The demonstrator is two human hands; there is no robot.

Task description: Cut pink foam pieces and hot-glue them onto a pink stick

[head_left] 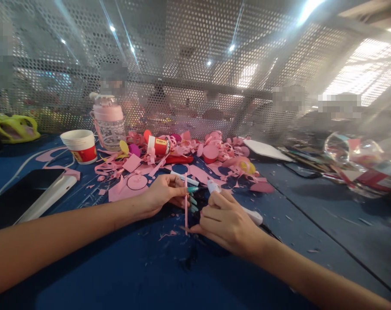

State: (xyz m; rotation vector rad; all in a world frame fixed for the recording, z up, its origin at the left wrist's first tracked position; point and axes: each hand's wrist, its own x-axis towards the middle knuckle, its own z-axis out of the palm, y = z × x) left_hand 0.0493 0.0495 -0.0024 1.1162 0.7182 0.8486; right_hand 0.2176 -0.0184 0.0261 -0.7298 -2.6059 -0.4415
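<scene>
Near the middle, my left hand [164, 193] pinches a thin pink piece [186, 215], seen almost edge-on and standing upright. Its fingers have long teal nails. My right hand [230, 221] is wrapped round a white hot glue gun [255, 215] with a black cord; its dark tip points left toward the pink piece. The right little finger reaches close to the piece's lower end; whether they touch I cannot tell. Behind both hands lies a heap of pink offcuts [195, 172], with a white pen-like stick [190, 178] at its near edge.
Left stand stacked paper cups [79, 146], a pink-lidded clear bottle [109, 122], a black phone-like slab [30, 189] and a yellow-green holder [16, 129]. Another cup [158, 145] lies in the heap. Clear tape rolls [337, 146] sit right. A perforated metal screen [182, 64] rises behind.
</scene>
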